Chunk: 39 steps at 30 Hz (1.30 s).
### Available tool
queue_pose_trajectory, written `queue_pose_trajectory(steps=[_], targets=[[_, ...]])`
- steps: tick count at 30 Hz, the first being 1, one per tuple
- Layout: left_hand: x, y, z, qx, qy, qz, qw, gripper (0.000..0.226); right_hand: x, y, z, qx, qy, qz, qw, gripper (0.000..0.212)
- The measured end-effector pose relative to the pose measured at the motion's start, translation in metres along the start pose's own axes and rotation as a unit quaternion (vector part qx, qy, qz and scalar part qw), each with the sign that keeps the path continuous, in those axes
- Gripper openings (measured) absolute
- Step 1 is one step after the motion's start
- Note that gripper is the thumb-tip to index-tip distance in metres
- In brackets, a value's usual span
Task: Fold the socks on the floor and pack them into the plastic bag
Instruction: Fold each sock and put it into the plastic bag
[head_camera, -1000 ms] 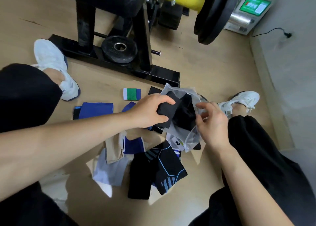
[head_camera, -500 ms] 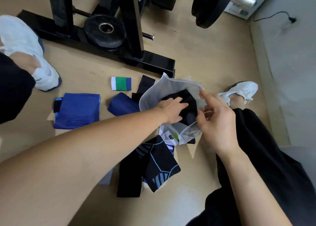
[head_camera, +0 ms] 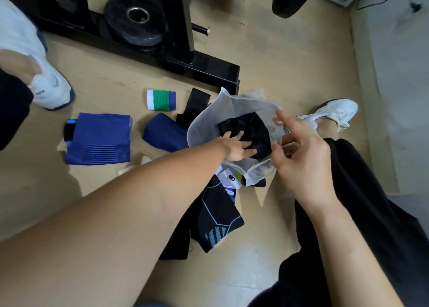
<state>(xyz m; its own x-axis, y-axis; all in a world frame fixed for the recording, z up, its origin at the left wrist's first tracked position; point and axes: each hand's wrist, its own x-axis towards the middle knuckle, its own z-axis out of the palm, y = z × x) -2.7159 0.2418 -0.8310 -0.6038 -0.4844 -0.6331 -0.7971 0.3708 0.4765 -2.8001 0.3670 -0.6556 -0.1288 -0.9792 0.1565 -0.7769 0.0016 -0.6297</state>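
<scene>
One translucent bag [head_camera: 204, 123] w/ black socks [head_camera: 253, 130] inside

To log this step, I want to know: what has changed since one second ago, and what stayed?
The left hand carried the folded black sock from the mouth of the plastic bag down inside it; it no longer grips the sock but presses it with straight fingers. The right hand stayed at the bag's rim; whether it pinches it is unclear. The blue socks on the floor did not move.
</scene>
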Motion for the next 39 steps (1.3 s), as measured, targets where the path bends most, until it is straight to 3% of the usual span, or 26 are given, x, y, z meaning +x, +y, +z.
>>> queue_pose_trajectory(steps=[6,11,14,16,19,20,22,25,27,29,32,35,39], targets=[[-0.007,-0.017,0.001,-0.111,0.052,0.026,0.992,0.091,-0.005,0.002,0.002,-0.025,-0.028,-0.005,0.999,0.061],[-0.063,-0.024,-0.008,-0.166,0.105,0.100,0.975,0.040,-0.005,-0.001,0.006,-0.027,-0.046,-0.019,0.998,0.062],[-0.108,-0.042,-0.005,-0.102,0.251,0.156,0.950,0.025,-0.006,-0.004,0.007,-0.036,-0.059,-0.026,0.997,0.063],[-0.131,-0.065,-0.002,-0.050,0.393,0.175,0.902,0.027,-0.006,-0.006,0.010,-0.037,-0.073,-0.036,0.996,0.061],[-0.147,-0.109,-0.001,-0.021,0.518,0.105,0.849,0.025,-0.005,-0.006,0.016,-0.026,-0.101,-0.036,0.994,0.057],[-0.146,-0.126,-0.002,-0.032,0.518,0.055,0.853,0.022,-0.005,-0.006,0.019,-0.027,-0.107,-0.039,0.993,0.055],[-0.135,-0.158,-0.001,-0.049,0.443,-0.058,0.893,0.019,-0.007,-0.003,0.025,-0.039,-0.118,-0.056,0.991,0.051],[-0.118,-0.184,0.007,-0.038,0.276,-0.173,0.945,0.061,-0.008,0.002,0.028,-0.042,-0.137,-0.062,0.988,0.049],[-0.107,-0.191,0.013,-0.096,0.248,-0.221,0.938,0.078,-0.007,0.004,0.027,-0.041,-0.143,-0.061,0.987,0.054],[-0.098,-0.194,0.017,-0.152,0.268,-0.249,0.918,0.073,-0.006,0.003,0.026,-0.043,-0.125,-0.056,0.990,0.059],[-0.096,-0.196,0.016,-0.204,0.323,-0.247,0.890,0.040,-0.005,-0.005,0.021,-0.050,-0.050,-0.054,0.996,0.056],[-0.108,-0.192,0.007,-0.243,0.354,-0.188,0.883,0.016,-0.004,-0.017,0.019,-0.050,0.015,-0.082,0.995,0.043],[-0.142,-0.180,-0.019,-0.216,0.348,-0.055,0.911,0.010,-0.009,-0.027,0.027,-0.006,-0.025,-0.096,0.995,0.038]])
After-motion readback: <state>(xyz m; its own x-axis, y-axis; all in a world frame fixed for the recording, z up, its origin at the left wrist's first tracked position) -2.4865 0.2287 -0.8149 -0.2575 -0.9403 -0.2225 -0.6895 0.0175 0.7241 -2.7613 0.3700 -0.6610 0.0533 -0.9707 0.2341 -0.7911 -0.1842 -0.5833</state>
